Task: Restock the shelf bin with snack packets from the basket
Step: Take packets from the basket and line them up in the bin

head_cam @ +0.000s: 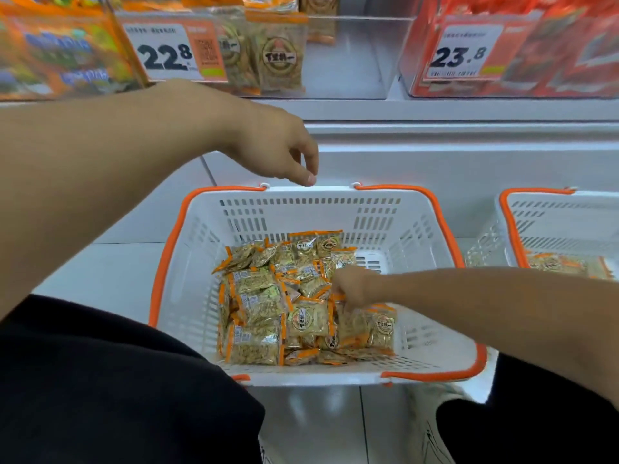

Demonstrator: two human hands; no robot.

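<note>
Right hand (351, 289) is down in the basket (301, 202), grip curled onto the snack packets (268, 303) at about 3 o'clock of the pile; fingers look pinched on a packet or two, though the fingertips are buried among the wrappers so exactly which one I can't tell. Left hand (278, 145) hangs above the basket's far rim at 12 o'clock, fingers loosely curled and pointing down, holding nothing, not touching the rim.

Basket is white w/ orange handles folded along its rim, sitting on the pale floor in front of the shelving. Packets are small, gold-clear w/ orange edges and a round logo, heaped over the middle and near side of the basket bottom; a bare patch of slotted floor shows toward 2 o'clock.

Shelf bin (341, 55), clear plastic, is up at 12 o'clock on the shelf, w/ a few of the same packets (278, 61) standing at its left end and the rest of it bare. Price tag (164, 51) reading 22.8 is clipped to its front left. At 1–2 o'clock is a bin of red packets (552, 51) w/ a 23.8 tag (465, 51). At 10 o'clock, blurry orange bags (60, 48).

Second basket (562, 209), same type, sits at 3 o'clock w/ a few packets inside. Person's dark trouser legs (100, 380) frame the near side at 6–8 o'clock.
</note>
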